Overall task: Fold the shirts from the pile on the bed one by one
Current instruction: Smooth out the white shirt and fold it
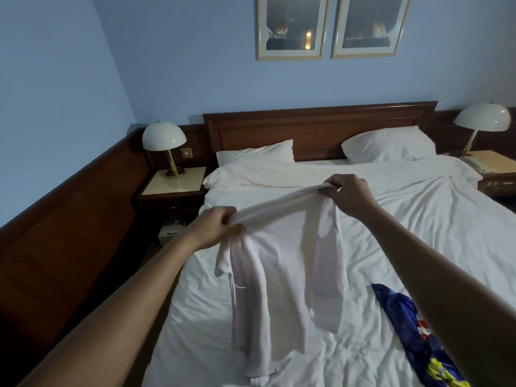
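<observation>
1. Fingers (226, 217) of the left hand (216, 229) are curled tight and bunch one top corner of the white shirt (282, 263). The thumb pinches the cloth from below.
2. Fingers (333, 182) of the right hand (347, 195) are also curled closed, with the other top corner gathered inside the grip. This hand sits higher in view and nearer the headboard (321, 121) than the left.
3. The shirt's top edge is pulled taut between the two hands and slants upward from left to right.
4. The shirt hangs down from that edge over the bed (432, 219). Its lower part lies crumpled on the sheet at the lower middle of the view. One sleeve dangles just below the left hand, and a second panel hangs on the right side.
5. A blue patterned garment (410, 328) lies flat on the sheet at lower right, partly hidden by the right forearm and apart from the white shirt.
6. Surroundings:
   - two white pillows (388, 146) lie against the headboard
   - a dome lamp (164, 141) stands on a nightstand (181, 185) on the left
   - a second lamp (483, 118) stands on the right
   - two framed pictures (293, 26) hang on the blue wall above
</observation>
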Available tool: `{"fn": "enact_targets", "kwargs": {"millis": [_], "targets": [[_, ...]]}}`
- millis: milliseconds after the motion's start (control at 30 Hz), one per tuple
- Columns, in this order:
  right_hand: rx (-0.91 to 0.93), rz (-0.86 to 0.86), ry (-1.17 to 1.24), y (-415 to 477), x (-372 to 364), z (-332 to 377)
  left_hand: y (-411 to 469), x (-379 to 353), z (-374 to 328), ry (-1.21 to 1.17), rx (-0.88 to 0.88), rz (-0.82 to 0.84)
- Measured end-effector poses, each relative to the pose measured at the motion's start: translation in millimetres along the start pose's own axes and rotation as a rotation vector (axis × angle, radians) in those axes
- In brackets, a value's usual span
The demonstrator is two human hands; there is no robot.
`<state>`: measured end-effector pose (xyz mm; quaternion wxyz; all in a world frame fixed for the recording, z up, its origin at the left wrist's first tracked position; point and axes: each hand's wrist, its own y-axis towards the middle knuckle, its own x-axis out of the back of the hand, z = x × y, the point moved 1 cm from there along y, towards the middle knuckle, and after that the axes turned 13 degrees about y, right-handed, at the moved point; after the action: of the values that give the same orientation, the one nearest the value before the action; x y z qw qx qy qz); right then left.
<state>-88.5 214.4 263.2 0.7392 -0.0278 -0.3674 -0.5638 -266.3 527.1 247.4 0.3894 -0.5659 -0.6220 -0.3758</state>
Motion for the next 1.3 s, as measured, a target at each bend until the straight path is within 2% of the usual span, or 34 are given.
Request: {"fn": "enact_targets", "kwargs": {"millis": [100,200,267,400,500,567,700,767,867,933,1000,1067,1167,1233,1300], "targets": [[-0.086,0.008,-0.014,1.2,-10.3,-10.9,1.5,9.0,-1.6,-0.048,0.049,-0.087],[-0.155,-0.005,0.117,0.6,-25.4,-4.2,4.4,11.7,-15.0,-0.162,0.102,-0.135],[-0.152,0.017,0.140,-1.0,-40.2,4.2,10.5,16.3,-27.9,-0.249,0.118,-0.236],[-0.130,0.194,0.324,-30.2,-78.9,25.5,25.2,29.4,-40.5,-0.338,0.216,-0.468],[-0.135,0.360,0.527,-68.0,-108.9,29.4,33.1,38.3,-40.4,-0.428,0.282,-0.509],[-0.153,0.402,0.500,-94.2,-131.4,32.4,38.2,41.7,-40.7,-0.498,0.304,-0.493],[-0.205,0.277,0.328,-123.3,-177.5,39.8,41.5,51.6,-49.4,-0.811,0.348,-0.437],[-0.237,0.203,0.308,-123.8,-185.9,34.8,38.4,60.7,-41.9,-0.784,0.351,-0.475],[-0.271,0.130,0.271,-113.6,-171.5,18.5,25.7,71.6,-5.5,-0.610,0.380,-0.551],[-0.259,0.088,0.278,-101.6,-148.9,15.0,13.5,71.2,25.3,-0.482,0.440,-0.518],[-0.188,0.060,0.305,-87.7,-125.4,22.1,0.3,63.0,51.4,-0.251,0.487,-0.435],[-0.083,0.066,0.344,-75.9,-107.6,37.9,-7.5,47.8,68.1,-0.002,0.504,-0.311],[0.021,0.164,0.344,-65.0,-95.3,61.1,-8.6,15.0,63.9,0.291,0.461,-0.073],[0.055,0.233,0.313,-61.5,-95.1,68.8,-8.1,-10.0,45.1,0.214,0.332,0.012],[0.052,0.257,0.339,-60.1,-96.4,71.5,-15.4,-34.6,14.0,-0.053,0.150,0.069]]}}
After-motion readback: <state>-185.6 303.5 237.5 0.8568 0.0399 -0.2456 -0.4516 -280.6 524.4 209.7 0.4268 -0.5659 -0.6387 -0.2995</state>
